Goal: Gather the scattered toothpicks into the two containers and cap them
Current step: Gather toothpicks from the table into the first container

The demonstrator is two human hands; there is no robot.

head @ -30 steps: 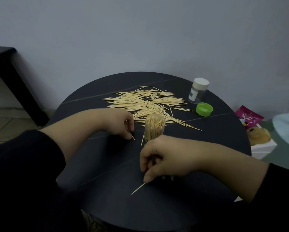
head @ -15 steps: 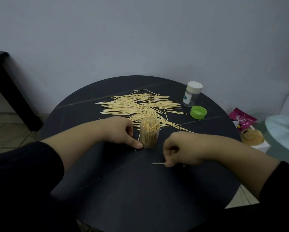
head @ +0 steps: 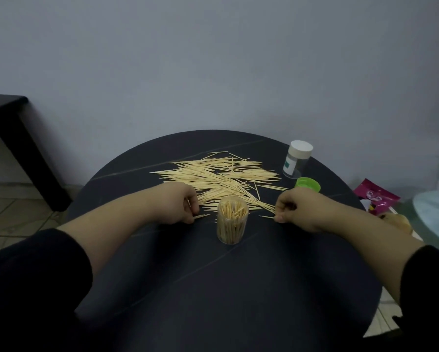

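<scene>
A clear open container (head: 231, 223), nearly full of upright toothpicks, stands mid-table between my hands. Behind it lies a wide pile of loose toothpicks (head: 221, 175). My left hand (head: 180, 208) rests on the table left of the container, its fingers pinching a toothpick that points right. On the other side my right hand (head: 296, 208) pinches a toothpick at the pile's near right edge. A second container (head: 297, 160) with a white cap stands at the back right. A green cap (head: 308, 184) lies just behind my right hand.
The round dark table (head: 213, 288) stands against a grey wall. A dark side table (head: 7, 118) is at the left. Off the right edge are a pink packet (head: 376, 196), a pale round dish (head: 435, 212) and a yellowish object (head: 397, 222).
My right hand moved from the near table up and right to the pile's edge with a toothpick. My left hand shifted slightly left of the container. The view tilted up.
</scene>
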